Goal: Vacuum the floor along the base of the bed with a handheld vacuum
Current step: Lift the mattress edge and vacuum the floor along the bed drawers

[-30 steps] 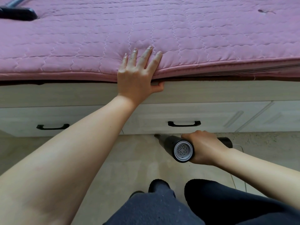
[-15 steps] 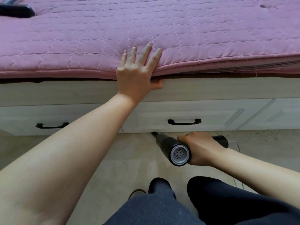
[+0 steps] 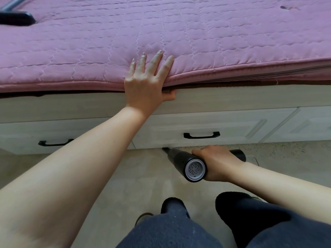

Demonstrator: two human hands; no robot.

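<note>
Pink quilted bedding (image 3: 197, 51) covers the bed from edge to edge, with a dark vacuum head (image 3: 16, 18) on a metal tube lying at its far left corner. At the near edge of the mattress, a person's left hand (image 3: 146, 83) braces flat, fingers spread straight over the quilt and thumb tucked under its hem against the pale wooden bed frame (image 3: 232, 97). Below, two drawer fronts carry black handles (image 3: 201, 135). Right of centre, the right hand (image 3: 216, 164) wraps around the black handheld vacuum (image 3: 186, 161), its narrow nozzle pressed into the seam where the drawer base meets the beige floor (image 3: 125, 185); the grey vented rear cap faces the camera. Dark-trousered knees fill the bottom edge. Specks still line the floor along the base to the right, so the sweep appears partly done. Doing it well likely means keeping the nozzle tip low and tight to the base, moving slowly and steadily along the seam, with the braced hand holding balance.
</note>
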